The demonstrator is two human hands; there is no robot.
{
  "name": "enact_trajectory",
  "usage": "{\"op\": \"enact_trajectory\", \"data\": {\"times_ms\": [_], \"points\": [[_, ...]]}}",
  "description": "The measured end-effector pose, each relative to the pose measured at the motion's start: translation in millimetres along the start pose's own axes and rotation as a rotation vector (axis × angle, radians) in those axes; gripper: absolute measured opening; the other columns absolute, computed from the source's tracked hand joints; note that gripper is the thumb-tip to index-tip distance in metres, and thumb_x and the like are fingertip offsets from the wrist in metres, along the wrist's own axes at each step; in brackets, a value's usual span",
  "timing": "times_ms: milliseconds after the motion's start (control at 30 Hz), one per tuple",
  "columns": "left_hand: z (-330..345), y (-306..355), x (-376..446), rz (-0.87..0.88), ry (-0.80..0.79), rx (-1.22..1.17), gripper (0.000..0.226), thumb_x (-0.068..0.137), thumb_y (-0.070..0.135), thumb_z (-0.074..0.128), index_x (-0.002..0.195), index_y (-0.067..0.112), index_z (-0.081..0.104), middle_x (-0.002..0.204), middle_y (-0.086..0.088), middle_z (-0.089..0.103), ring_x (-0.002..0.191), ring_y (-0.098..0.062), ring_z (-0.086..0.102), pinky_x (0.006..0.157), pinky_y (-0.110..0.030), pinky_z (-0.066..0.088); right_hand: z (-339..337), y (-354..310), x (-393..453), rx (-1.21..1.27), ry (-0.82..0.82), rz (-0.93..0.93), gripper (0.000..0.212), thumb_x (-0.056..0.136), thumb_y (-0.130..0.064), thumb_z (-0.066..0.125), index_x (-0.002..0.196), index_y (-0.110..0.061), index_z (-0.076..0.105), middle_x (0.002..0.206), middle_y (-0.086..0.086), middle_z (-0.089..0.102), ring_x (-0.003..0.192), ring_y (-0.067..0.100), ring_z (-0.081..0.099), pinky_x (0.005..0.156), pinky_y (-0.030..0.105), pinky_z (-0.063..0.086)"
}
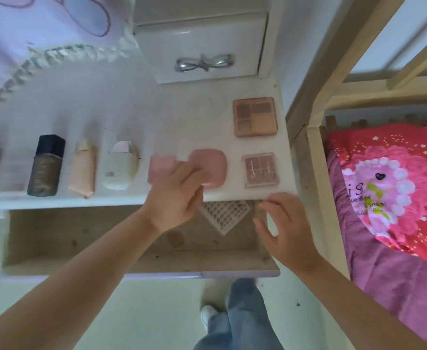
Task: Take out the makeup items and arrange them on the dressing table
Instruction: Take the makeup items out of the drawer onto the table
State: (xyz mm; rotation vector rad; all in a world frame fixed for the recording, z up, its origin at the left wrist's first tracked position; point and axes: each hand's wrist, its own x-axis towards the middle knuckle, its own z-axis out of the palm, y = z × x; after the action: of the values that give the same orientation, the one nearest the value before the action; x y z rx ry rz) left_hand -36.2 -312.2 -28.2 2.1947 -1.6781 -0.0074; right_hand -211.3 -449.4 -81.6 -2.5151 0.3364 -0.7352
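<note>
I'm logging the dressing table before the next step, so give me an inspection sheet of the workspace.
Surface: white dressing table, items in a row.
Job's things: two eyeshadow palettes, two pink compacts, white case, tube, dark-capped bottle.
Clutter: sticker sheet in open drawer.
Grippers: left hand over the compacts; right hand open above the drawer.
Cables: nothing seen.
Surroundings: bed with red blanket.

Palettes right of compacts
</note>
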Motion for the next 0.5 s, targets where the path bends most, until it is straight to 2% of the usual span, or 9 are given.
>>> {"op": "enact_trajectory", "data": {"times_ms": [67, 133, 200, 267, 333, 433, 500], "points": [[2, 3, -42, -0.032, -0.080, -0.036, 0.025, 0.074, 0.008, 0.043, 0.087, 0.001, 0.063, 0.076, -0.016, 0.067, 0.064, -0.029, 0.064, 0.057, -0.030, 0.055, 14, -18, -8, 0.008, -0.257, -0.017, 0.019, 0.076, -0.018, 0.059, 0.082, 0.000, 0.065, 0.081, 0.015, 0.066, 0.079, 0.024, 0.059, 0.069, 0.028, 0.050], [9, 2, -77, -0.165, -0.245, -0.028, 0.030, 0.075, 0.011, 0.041, 0.087, -0.002, 0.066, 0.080, -0.017, 0.067, 0.070, -0.030, 0.065, 0.062, -0.031, 0.056, 31, -36, -7, -0.003, -0.605, 0.186, 0.035, 0.079, -0.026, 0.064, 0.104, -0.002, 0.061, 0.108, 0.016, 0.061, 0.100, 0.031, 0.055, 0.082, 0.030, 0.047], [16, -5, -108, -0.375, -0.396, 0.034, 0.032, 0.084, 0.014, 0.044, 0.108, 0.001, 0.060, 0.104, -0.016, 0.062, 0.097, -0.029, 0.058, 0.081, -0.032, 0.050, 54, -43, -2, -0.096, -0.801, 0.388, 0.059, 0.078, -0.040, 0.065, 0.125, -0.009, 0.045, 0.131, 0.015, 0.043, 0.120, 0.032, 0.039, 0.097, 0.036, 0.037], [23, -11, -140, -0.537, -0.420, 0.010, 0.032, 0.090, 0.023, 0.041, 0.114, 0.007, 0.056, 0.114, -0.010, 0.057, 0.108, -0.027, 0.049, 0.090, -0.036, 0.039, 75, -44, 4, -0.211, -0.841, 0.478, 0.081, 0.071, -0.047, 0.069, 0.135, -0.016, 0.031, 0.141, 0.016, 0.029, 0.127, 0.036, 0.028, 0.103, 0.043, 0.031], [25, -10, -169, -0.588, -0.349, -0.038, 0.041, 0.090, 0.035, 0.037, 0.104, 0.006, 0.061, 0.105, -0.012, 0.061, 0.101, -0.030, 0.053, 0.084, -0.038, 0.042, 94, -41, 11, -0.294, -0.861, 0.553, 0.096, 0.067, -0.050, 0.072, 0.140, -0.020, 0.018, 0.146, 0.014, 0.020, 0.132, 0.038, 0.022, 0.108, 0.048, 0.028], [26, -5, -204, -0.490, -0.217, -0.024, 0.055, 0.084, 0.048, 0.033, 0.092, 0.005, 0.065, 0.087, -0.012, 0.065, 0.081, -0.030, 0.058, 0.070, -0.036, 0.043, 116, -32, 10, -0.385, -0.888, 0.664, 0.112, 0.062, -0.053, 0.074, 0.143, -0.021, 0.003, 0.150, 0.013, 0.013, 0.136, 0.036, 0.017, 0.111, 0.049, 0.023], [28, -9, -217, -0.428, -0.207, 0.005, 0.047, 0.085, 0.046, 0.039, 0.096, 0.008, 0.065, 0.089, -0.010, 0.065, 0.083, -0.029, 0.058, 0.074, -0.033, 0.037, 125, -32, 9, -0.425, -0.855, 0.681, 0.124, 0.059, -0.053, 0.077, 0.143, -0.021, -0.008, 0.151, 0.018, 0.004, 0.138, 0.038, 0.010, 0.113, 0.049, 0.018]]}}
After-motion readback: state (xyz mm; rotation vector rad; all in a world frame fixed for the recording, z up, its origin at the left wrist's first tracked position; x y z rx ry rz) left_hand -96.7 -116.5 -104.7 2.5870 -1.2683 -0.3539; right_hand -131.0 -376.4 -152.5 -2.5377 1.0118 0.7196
